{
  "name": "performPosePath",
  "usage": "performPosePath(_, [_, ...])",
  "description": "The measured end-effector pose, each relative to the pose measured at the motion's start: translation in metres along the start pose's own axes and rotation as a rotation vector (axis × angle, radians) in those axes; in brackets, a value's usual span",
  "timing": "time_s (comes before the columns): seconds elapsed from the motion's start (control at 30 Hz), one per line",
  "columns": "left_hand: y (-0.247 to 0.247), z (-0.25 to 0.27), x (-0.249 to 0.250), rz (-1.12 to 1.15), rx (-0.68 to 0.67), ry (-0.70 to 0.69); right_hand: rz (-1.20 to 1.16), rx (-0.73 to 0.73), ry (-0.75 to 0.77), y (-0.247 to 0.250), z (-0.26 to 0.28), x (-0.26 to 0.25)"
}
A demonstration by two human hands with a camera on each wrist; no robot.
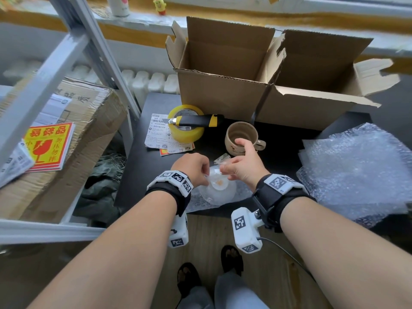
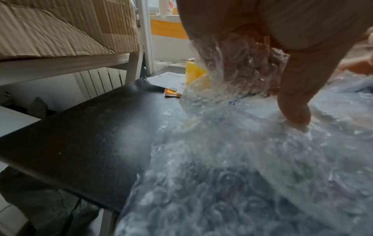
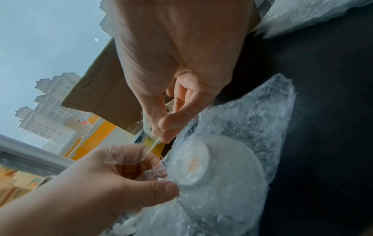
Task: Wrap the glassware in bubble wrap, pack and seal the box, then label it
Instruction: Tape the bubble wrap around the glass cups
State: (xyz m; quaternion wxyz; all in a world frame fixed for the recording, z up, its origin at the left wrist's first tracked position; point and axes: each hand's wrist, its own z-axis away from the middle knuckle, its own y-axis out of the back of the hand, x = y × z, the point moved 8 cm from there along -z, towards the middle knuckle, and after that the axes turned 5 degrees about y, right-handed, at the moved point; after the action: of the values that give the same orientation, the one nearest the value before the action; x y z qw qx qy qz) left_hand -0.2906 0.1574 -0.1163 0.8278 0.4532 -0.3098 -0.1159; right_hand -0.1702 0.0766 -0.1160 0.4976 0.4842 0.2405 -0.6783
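Observation:
A white bowl [image 1: 220, 190] lies upside down on a sheet of bubble wrap [image 1: 198, 202] at the near edge of the black table [image 1: 156, 170]. In the right wrist view the bowl [image 3: 222, 175] shows its round foot through the wrap [image 3: 262, 115]. My left hand [image 1: 206, 177] grips a gathered fold of wrap beside the bowl's foot, bunched under the palm [image 2: 232, 71]. My right hand [image 1: 225, 169] pinches a clear edge of wrap between thumb and forefinger [image 3: 161, 137], just above the left hand [image 3: 159, 180]. A beige mug [image 1: 242, 138] stands unwrapped behind the hands.
An open cardboard box [image 1: 227, 85] stands at the back. A yellow tape roll [image 1: 186, 128], a utility knife [image 1: 196, 121] and shipping labels [image 1: 157, 134] lie left of the mug. Spare bubble wrap [image 1: 361, 172] is piled right. Fragile stickers [image 1: 49, 146] rest on a shelf box.

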Motion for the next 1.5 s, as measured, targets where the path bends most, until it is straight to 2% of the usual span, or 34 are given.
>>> performPosePath(0.2, [-0.001, 0.0, -0.002, 0.031, 0.001, 0.014, 0.098, 0.041, 0.026, -0.002, 0.001, 0.005])
performPosePath(0.37, [-0.001, -0.001, -0.004, 0.051, 0.01, 0.021, 0.271, 0.073, 0.049, -0.006, 0.0, 0.008])
performPosePath(0.47, [-0.001, 0.0, -0.004, 0.057, 0.01, 0.024, 0.336, 0.044, 0.066, -0.011, 0.001, 0.008])
performPosePath(0.83, [0.002, -0.003, -0.012, 0.149, -0.029, 0.097, 0.498, 0.039, -0.05, -0.011, -0.008, 0.014])
performPosePath(0.93, [0.005, -0.007, -0.012, 0.21, -0.031, 0.109, 0.514, 0.045, -0.06, -0.011, -0.009, 0.015])
performPosePath(1.07, [0.0, -0.011, 0.001, 0.245, -0.061, 0.037, 0.513, 0.028, -0.057, -0.013, -0.008, 0.014])
performPosePath(1.23, [-0.003, -0.02, 0.003, 0.216, -0.105, 0.027, 0.498, 0.022, -0.042, -0.015, -0.007, 0.015])
performPosePath(1.5, [-0.009, -0.028, 0.004, 0.147, -0.031, 0.047, 0.487, 0.003, -0.024, -0.013, -0.006, 0.011])
